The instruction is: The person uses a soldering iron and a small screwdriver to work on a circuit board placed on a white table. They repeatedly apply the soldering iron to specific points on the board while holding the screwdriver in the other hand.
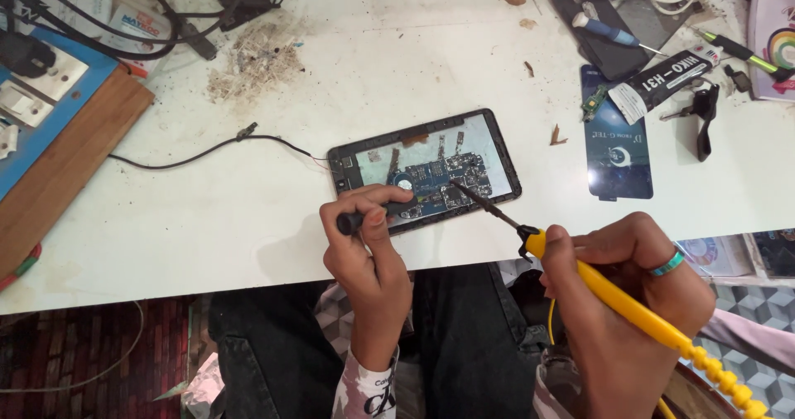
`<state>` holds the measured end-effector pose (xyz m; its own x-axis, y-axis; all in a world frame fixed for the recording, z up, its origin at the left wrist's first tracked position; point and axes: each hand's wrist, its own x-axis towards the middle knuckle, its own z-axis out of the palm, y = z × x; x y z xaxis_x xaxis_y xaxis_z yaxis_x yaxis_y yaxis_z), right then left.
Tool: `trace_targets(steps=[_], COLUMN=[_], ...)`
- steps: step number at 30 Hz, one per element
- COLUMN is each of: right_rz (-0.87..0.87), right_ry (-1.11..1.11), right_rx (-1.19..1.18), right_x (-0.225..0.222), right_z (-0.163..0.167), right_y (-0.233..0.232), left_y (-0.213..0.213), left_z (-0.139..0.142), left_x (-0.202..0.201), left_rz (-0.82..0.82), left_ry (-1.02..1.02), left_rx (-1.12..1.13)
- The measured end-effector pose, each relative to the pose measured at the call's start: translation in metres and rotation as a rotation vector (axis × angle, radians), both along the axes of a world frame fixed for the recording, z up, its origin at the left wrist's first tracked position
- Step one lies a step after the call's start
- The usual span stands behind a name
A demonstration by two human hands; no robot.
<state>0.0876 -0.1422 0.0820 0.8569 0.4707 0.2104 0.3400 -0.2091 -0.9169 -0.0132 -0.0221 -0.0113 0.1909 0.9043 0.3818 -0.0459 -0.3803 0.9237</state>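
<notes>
An opened tablet point(489, 150) with its back cover off lies on the white table point(248, 220), its blue circuit board point(439, 179) exposed. My right hand point(629, 295) grips a yellow-handled soldering iron point(596, 291) whose dark tip rests on the board. My left hand point(368, 253) holds a thin black tool point(364, 218) against the board's near left edge. A thin black wire point(207, 152) runs from the tablet's left side across the table.
A wooden board with a blue socket panel point(50, 129) sits at left, tangled black cables point(166, 13) behind it. At right lie a dark phone cover point(617, 150), a glue tube point(658, 84), screwdrivers point(609, 30) and a green pen point(741, 52). Debris point(257, 59) lies at the back.
</notes>
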Motion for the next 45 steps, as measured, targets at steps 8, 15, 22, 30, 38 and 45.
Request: trace_targets(steps=[8, 15, 22, 30, 38, 45], right_rz=[0.003, 0.01, 0.005, 0.003, 0.019, 0.016], right_ry=[-0.008, -0.019, -0.009, 0.018, 0.011, 0.032], right_rx=[0.012, 0.0, 0.002, -0.001, 0.017, 0.029], right_x=[0.0007, 0.0021, 0.003, 0.0026, 0.0017, 0.0002], right_z=[0.0009, 0.0006, 0.0004, 0.0006, 0.0003, 0.0004], right_y=[-0.0004, 0.0, -0.001, -0.0021, -0.0021, 0.0006], left_y=[-0.0001, 0.0003, -0.0001, 0.0004, 0.0, 0.0008], left_z=[0.0003, 0.0005, -0.0002, -0.0015, -0.0013, -0.002], left_x=[-0.0002, -0.0007, -0.0006, -0.0002, -0.0001, 0.0007], left_rz=[-0.01, -0.001, 0.0, 0.005, 0.002, 0.004], left_ry=[-0.004, 0.006, 0.003, -0.001, -0.01, -0.013], left_rx=[0.019, 0.011, 0.014, 0.029, 0.012, 0.022])
